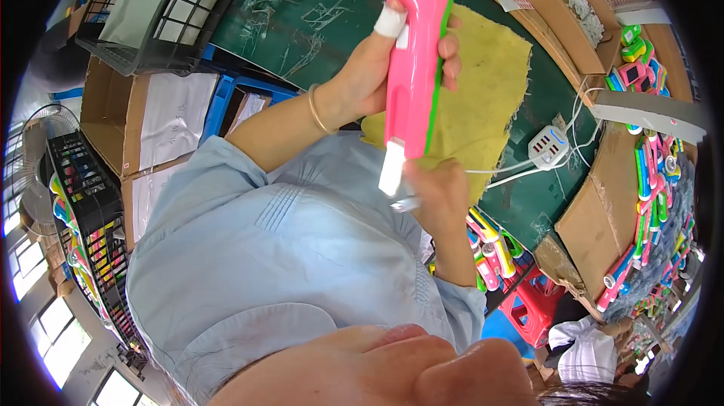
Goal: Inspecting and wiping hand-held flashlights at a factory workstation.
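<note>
My left hand (369, 66) is closed around a pink flashlight (415, 59) with a white head and a green strip along one side. Its thumb has a white wrap. The flashlight is upright in the picture, head at the far end. At its near end a bright white piece (392, 168) sticks out, with a shiny part (405, 204) close by. Beside that end is my right hand (443, 191), slightly blurred, with its fingers drawn together. A white cable (490, 171) runs up to it; what the fingers hold is hidden.
A yellow cloth (483, 89) lies on the green tabletop (302, 6). On the right stand a white multi-port charger (548, 147), a cardboard box of small white parts (577, 6) and heaps of colourful flashlights (652, 179). Black crates (188, 13) and cardboard boxes (113, 115) are at left.
</note>
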Motion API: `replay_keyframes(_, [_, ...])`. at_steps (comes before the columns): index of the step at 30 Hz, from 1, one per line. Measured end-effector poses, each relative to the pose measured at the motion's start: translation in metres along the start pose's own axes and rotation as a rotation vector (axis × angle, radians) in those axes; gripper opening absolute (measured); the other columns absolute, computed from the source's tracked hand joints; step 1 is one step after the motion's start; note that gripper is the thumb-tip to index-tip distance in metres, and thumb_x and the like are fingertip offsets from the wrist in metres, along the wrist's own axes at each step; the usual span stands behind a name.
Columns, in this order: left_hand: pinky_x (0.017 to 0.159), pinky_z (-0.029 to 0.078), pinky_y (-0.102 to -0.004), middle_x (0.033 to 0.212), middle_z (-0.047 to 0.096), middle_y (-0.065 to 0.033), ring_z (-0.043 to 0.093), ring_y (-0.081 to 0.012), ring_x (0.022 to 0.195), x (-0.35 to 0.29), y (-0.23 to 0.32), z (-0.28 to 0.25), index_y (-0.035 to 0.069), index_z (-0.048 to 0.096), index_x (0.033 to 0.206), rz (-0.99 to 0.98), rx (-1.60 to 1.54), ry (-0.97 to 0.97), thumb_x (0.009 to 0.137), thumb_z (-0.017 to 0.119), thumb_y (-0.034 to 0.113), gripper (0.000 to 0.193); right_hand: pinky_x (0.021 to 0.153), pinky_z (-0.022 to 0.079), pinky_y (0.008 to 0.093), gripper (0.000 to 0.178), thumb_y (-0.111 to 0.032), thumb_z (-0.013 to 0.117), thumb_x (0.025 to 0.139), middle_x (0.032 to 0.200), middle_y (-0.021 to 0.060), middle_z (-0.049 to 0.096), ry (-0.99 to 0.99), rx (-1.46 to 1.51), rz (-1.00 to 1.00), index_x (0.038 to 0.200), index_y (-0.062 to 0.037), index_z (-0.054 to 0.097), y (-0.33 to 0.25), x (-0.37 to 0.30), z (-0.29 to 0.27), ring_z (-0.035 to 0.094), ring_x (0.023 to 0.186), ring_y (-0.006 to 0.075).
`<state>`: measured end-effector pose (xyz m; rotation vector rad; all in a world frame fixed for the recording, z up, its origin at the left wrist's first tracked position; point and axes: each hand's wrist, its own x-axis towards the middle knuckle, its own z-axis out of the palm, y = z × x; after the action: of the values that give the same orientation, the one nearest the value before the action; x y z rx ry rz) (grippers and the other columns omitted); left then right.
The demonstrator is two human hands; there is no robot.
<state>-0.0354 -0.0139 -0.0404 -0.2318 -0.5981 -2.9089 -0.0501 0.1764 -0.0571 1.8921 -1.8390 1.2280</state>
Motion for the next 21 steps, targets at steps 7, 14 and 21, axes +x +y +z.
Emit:
replay_keyframes(7, [0.081, 0.044, -0.0356, 0.102, 0.055, -0.0121, 0.053, -0.0298, 0.096, -0.017, -0.005, 0.012, 0.004, 0.053, 0.108, 0.242, 1.126, -0.564, 0.067, 0.073, 0.034, 0.054, 0.055, 0.046, 0.0354, 0.038, -0.016, 0.067, 0.067, 0.087, 0.0172, 0.055, 0.216, 0.185, 0.448, 0.100, -0.0038, 0.054, 0.020, -0.007, 0.030, 0.058, 0.066, 0.0312])
replay_keyframes(14, [0.081, 0.046, -0.0316, 0.104, 0.056, -0.0122, 0.057, -0.0243, 0.094, -0.035, -0.004, 0.010, 0.002, 0.039, 0.122, 0.169, 1.347, -0.333, 0.062, 0.079, 0.011, 0.073, 0.059, 0.040, 0.0310, 0.022, -0.002, 0.053, 0.077, 0.080, 0.0133, 0.048, 0.095, 0.196, 0.695, 0.100, -0.0007, 0.052, 0.022, 0.000, -0.004, 0.049, 0.067, 0.0277])
replay_keyframes(21, [0.080, 0.047, -0.0390, 0.113, 0.053, -0.0207, 0.056, -0.0377, 0.098, -0.038, -0.015, 0.015, 0.005, 0.026, 0.129, 0.082, 1.494, 0.033, 0.071, 0.071, 0.021, 0.075, 0.053, 0.034, 0.0230, 0.021, -0.015, 0.048, 0.088, 0.064, 0.0043, 0.051, 0.267, 0.413, 0.990, 0.074, 0.0001, 0.053, 0.014, -0.006, -0.018, 0.045, 0.057, 0.0106])
